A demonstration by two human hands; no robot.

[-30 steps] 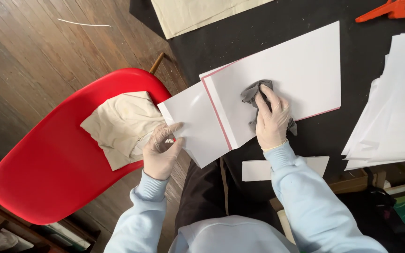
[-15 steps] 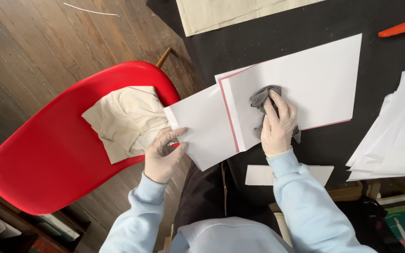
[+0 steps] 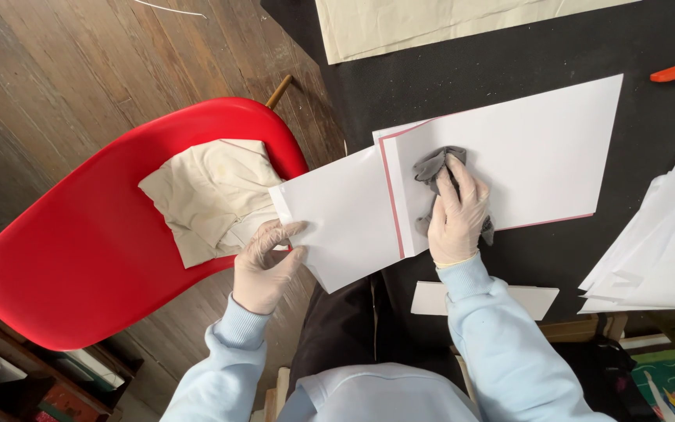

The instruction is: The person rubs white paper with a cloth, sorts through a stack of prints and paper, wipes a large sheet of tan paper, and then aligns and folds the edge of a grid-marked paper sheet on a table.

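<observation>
While the gloved left hand (image 3: 266, 266) pinches the thin, bendy white sheet (image 3: 345, 219) by its corner, the right hand (image 3: 455, 211) presses a soft grey cloth (image 3: 431, 166) on that sheet.

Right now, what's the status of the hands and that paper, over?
Left hand grips white sheet's edge. Right hand presses grey cloth on large white sheet. Nothing blocking.

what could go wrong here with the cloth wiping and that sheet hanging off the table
The white sheet juts past the black table edge, held only by the left hand at its corner; it may sag, crease or slip toward the red chair. The right hand pressing the grey cloth could drag or wrinkle the top sheet. Rubbing might also shift the stack underneath out of line.
</observation>
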